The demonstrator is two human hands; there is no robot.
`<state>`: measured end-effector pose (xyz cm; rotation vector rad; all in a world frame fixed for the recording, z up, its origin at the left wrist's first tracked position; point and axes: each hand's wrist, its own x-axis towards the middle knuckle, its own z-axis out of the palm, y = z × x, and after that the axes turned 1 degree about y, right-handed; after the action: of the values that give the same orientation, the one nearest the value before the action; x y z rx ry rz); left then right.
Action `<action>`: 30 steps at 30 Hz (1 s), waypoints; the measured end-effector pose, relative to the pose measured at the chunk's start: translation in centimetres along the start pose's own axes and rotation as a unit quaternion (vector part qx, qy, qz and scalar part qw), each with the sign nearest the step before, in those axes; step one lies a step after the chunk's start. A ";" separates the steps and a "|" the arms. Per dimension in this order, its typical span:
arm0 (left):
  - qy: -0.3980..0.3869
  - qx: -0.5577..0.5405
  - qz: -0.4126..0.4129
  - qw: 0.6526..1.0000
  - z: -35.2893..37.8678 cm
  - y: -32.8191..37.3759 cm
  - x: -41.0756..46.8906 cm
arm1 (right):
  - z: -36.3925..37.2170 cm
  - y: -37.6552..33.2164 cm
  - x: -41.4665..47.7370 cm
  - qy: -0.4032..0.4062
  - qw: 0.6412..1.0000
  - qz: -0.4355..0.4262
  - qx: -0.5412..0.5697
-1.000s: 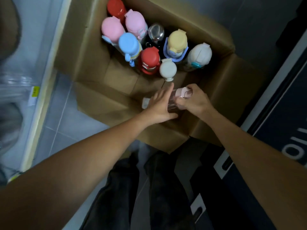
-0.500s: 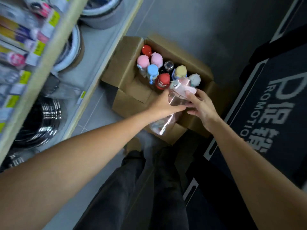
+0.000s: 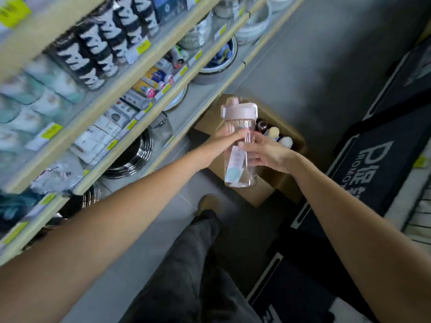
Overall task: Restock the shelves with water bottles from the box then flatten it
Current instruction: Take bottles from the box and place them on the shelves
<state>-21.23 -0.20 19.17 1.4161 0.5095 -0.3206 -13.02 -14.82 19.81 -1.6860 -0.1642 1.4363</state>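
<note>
Now both arms stretch forward: the left hand wraps the upper body of the clear, pink-lidded water bottle, and the right hand grips its middle. It's upright, held above the open cardboard box. Behind, capped bottles stand inside the box, just beside the stocked shelves.

Grey tiled floor of a shop aisle. Wooden-edged shelves carrying yellow price tags stand at left; a dark lettered panel lies at right.
</note>
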 end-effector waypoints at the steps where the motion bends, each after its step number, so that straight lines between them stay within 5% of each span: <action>1: 0.009 -0.012 0.012 1.000 -0.6 -0.2 -1.9 | 1.4 -0.4 -0.5 -0.004 1.000 -0.005 -0.013; 14: 0.241 -0.037 0.098 0.965 -8.9 0.9 -32.8 | 25.9 -8.2 -11.6 -0.165 0.957 -0.140 -0.195; 21: 0.403 0.003 0.206 0.892 -14.7 6.1 -48.5 | 39.6 -17.7 -18.8 -0.206 0.894 -0.276 -0.289; 30: 0.505 0.012 0.307 0.807 -18.1 9.4 -67.1 | 56.0 -22.9 -30.2 -0.245 0.834 -0.399 -0.292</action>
<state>-76.27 13.13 60.52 1.6185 0.8477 1.0251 -60.39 10.09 61.09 -1.3459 -1.5392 1.1546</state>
